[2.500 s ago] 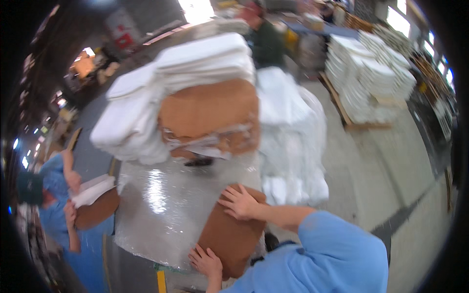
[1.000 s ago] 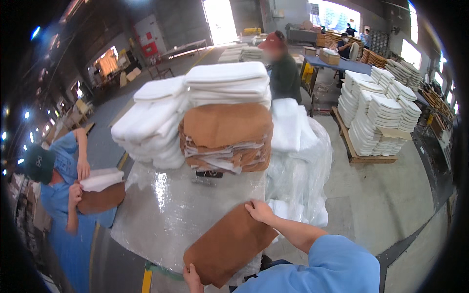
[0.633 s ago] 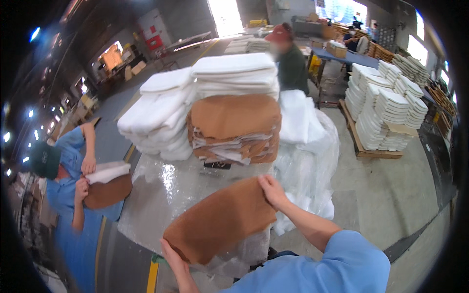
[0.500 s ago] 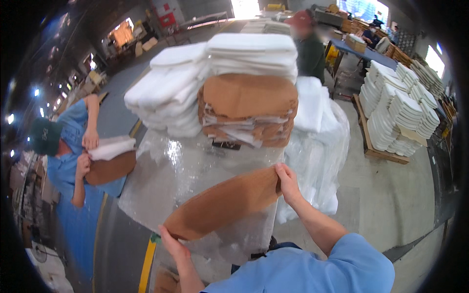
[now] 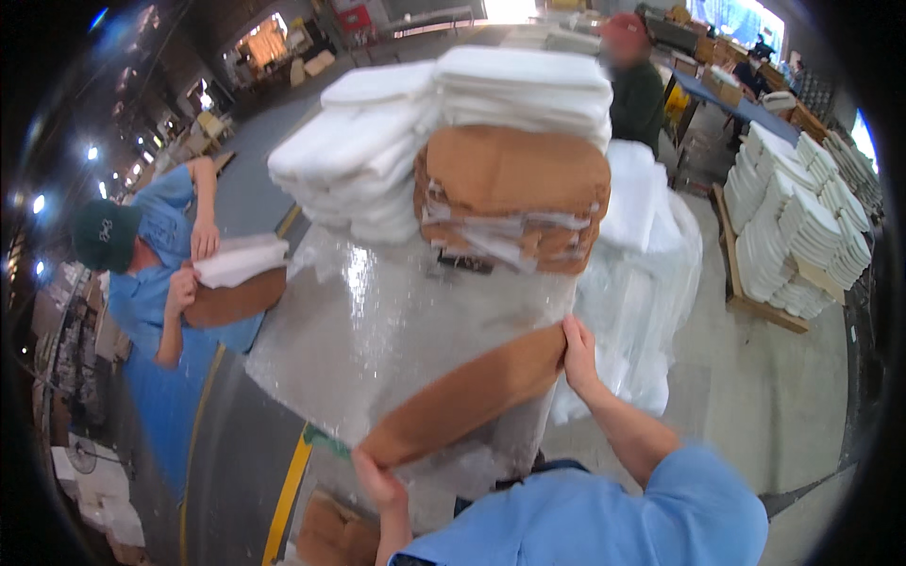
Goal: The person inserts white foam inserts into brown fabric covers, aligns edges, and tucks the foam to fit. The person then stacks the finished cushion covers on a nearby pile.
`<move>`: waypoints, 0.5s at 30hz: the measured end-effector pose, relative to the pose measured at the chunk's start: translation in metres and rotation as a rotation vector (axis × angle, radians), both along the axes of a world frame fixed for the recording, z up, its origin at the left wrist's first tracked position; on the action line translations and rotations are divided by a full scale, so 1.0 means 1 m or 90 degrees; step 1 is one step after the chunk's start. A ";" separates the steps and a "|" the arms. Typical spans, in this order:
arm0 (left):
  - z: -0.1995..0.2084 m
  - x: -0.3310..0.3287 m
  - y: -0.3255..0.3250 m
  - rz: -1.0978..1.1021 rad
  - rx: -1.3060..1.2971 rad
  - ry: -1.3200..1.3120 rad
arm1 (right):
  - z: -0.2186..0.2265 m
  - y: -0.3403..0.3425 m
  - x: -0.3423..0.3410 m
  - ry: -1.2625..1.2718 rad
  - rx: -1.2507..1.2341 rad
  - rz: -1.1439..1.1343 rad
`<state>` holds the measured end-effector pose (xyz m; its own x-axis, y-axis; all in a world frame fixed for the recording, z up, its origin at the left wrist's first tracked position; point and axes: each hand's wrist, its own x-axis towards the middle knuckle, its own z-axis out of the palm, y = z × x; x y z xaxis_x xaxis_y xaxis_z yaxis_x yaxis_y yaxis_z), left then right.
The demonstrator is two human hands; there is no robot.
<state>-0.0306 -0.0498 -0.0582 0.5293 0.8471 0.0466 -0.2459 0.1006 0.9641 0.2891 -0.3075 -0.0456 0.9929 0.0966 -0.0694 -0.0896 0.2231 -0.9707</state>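
A brown, oblong pad (image 5: 464, 394) with rounded ends is stretched at a slant between my hands, above a plastic-covered surface. My left hand (image 5: 379, 479) grips its near left end, and my right hand (image 5: 580, 354) grips its far right end, thumb along the edge. Just beyond lies a stack of similar brown pads (image 5: 514, 170), with crumpled clear film or white strips between the lower ones. White padded pieces (image 5: 524, 80) are piled behind it, and more white pieces (image 5: 354, 141) rise to its left.
At left a co-worker (image 5: 156, 245) holds a brown pad with a white piece. Another person (image 5: 634, 85) stands behind the piles. Film-wrapped white goods (image 5: 623, 292) stand right of the surface. Farther right is a loaded pallet (image 5: 769, 302). A brown piece (image 5: 335, 533) lies low at left.
The whole view has shifted, so the piles appear farther right. The pad in my hands has tilted and shows a narrower face. Both hands keep their grip.
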 end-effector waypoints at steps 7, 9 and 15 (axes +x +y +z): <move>0.016 -0.024 -0.015 -0.133 0.047 0.148 | -0.021 -0.014 -0.002 -0.019 0.034 0.027; 0.004 -0.025 -0.023 -0.133 -0.033 0.176 | -0.047 -0.029 -0.006 -0.011 -0.002 0.034; -0.003 -0.058 -0.044 0.047 0.107 0.338 | -0.026 -0.040 -0.034 0.104 0.077 0.092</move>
<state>-0.0883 -0.0936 -0.0610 0.4569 0.8865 -0.0732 0.2772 -0.0637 0.9587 0.2550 -0.3476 -0.0717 0.9448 0.2545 -0.2064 -0.2820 0.3104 -0.9078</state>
